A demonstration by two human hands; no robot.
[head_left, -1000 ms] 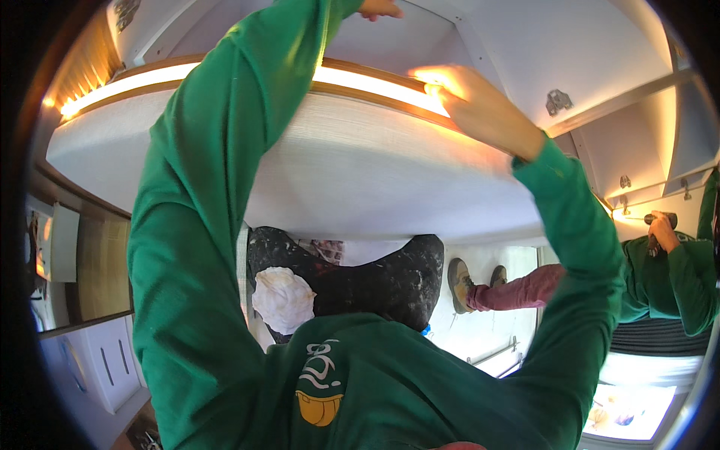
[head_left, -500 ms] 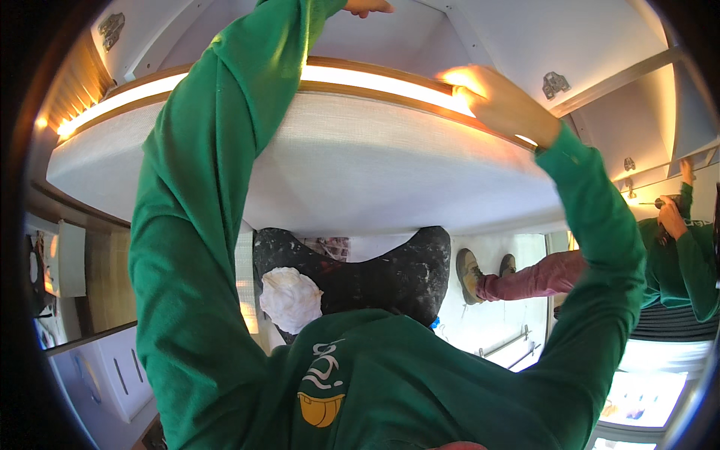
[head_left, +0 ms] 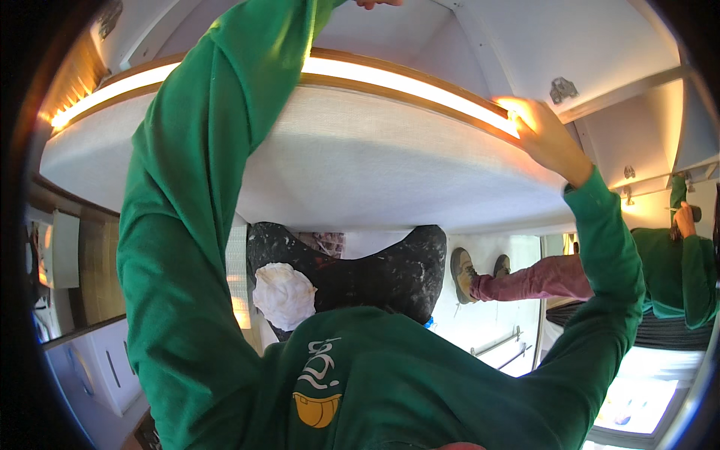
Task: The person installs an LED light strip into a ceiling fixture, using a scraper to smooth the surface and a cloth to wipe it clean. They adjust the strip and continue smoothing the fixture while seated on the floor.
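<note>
My left hand (head_left: 379, 4) is cut off by the top edge, with a few fingers showing, apart; what they touch is out of sight. My right hand (head_left: 546, 136) has its fingertips pinched at the glowing light strip (head_left: 405, 84), partly lost in glare. The strip runs in a wooden trim above a pale fabric-covered panel (head_left: 397, 165), behind my raised left arm. Below the panel are my paint-spattered dark trousers (head_left: 390, 285) and a crumpled white cloth-like lump (head_left: 283, 295) on them.
A co-worker (head_left: 671, 277) in a green top and maroon trousers is at the right, gripping a dark drill-like tool (head_left: 691, 213). White cabinetry with metal hinges (head_left: 562, 90) is overhead, a wood-framed opening (head_left: 97, 262) at left, a bright window (head_left: 630, 397) at lower right.
My right hand has slid rightward along the light strip. My left arm has shifted slightly. The co-worker's arm went up between the earlier frames and remains raised beside the tool.
</note>
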